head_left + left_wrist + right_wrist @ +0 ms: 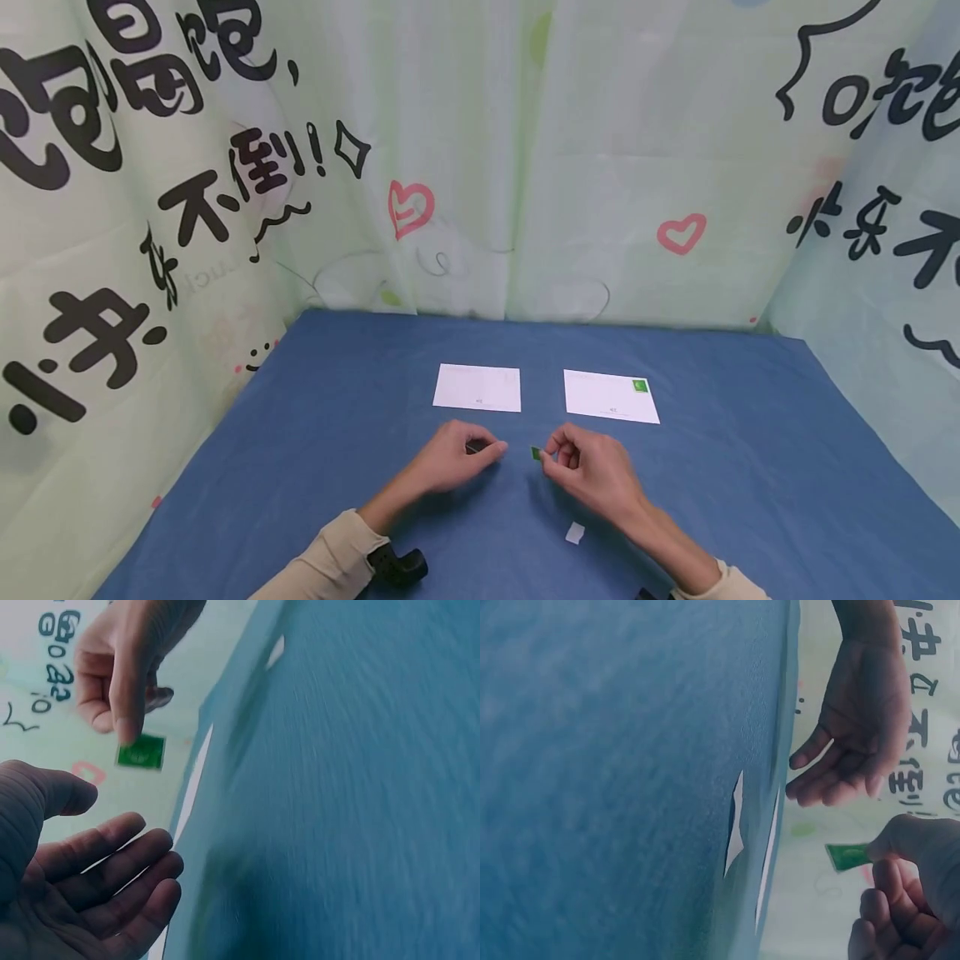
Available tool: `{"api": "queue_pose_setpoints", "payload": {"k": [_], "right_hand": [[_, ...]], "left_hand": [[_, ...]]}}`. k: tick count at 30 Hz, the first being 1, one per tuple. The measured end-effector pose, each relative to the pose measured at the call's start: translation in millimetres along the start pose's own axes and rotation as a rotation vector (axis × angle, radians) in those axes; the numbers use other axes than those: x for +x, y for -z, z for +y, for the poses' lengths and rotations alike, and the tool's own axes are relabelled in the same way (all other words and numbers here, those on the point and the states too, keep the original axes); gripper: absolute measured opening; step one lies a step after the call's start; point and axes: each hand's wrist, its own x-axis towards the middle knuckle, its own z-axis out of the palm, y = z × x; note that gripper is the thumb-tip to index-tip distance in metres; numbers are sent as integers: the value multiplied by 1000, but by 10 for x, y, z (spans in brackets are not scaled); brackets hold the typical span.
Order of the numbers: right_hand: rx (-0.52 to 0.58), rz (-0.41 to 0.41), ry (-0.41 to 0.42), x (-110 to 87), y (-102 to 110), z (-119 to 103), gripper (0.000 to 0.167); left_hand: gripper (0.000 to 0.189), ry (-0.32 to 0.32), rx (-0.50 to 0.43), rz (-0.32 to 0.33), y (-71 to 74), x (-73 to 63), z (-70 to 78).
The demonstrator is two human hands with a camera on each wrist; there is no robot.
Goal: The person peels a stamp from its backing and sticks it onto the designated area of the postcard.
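Between thumb and forefinger, my right hand (pixel 596 468) pinches a small green stamp (pixel 536 453) above the table. The stamp (pixel 140 753) faces the left wrist view, its corner covered by the thumb. My left hand (pixel 452 457) hovers just left of it, fingers loosely bent and holding nothing; the left wrist view shows its palm (pixel 97 900) and a gap between thumb and fingers. Beyond the hands lie two white cards or envelopes: a left one (pixel 477 388) without a stamp, and a right one (pixel 609 400) with a green stamp (pixel 640 386) at its upper right corner.
A small white paper scrap (pixel 575 533) lies on the blue tablecloth (pixel 720 467) near my right forearm; it looks bent in the right wrist view. Pale curtains (pixel 600 167) with writing and hearts stand around the table's back and sides.
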Motion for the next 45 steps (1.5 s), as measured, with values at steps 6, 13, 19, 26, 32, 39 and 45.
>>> {"api": "queue_pose_setpoints", "payload": {"k": [6,13,19,26,32,39,45], "right_hand": [[-53,98,94,-14,-5,-55,25],[-95,128,174,-9,-23,-93,26],[-89,113,214,-15,-41,-107,25],[-84,114,272,-18,-77,-90,25],[-79,97,281,-24,-89,-84,24],[-62,108,295,-38,-87,-80,23],[-62,122,290,-49,-88,-66,19]], "left_hand": [[27,-4,-53,-48,-44,0,125],[25,-7,-94,-20,-111,13,193],[24,-9,-125,3,-146,17,216],[23,-20,-167,15,-178,16,249],[21,-31,-166,24,-198,14,256],[21,-18,-133,37,-224,-1,254],[21,-30,-137,43,-221,-7,244]]}}
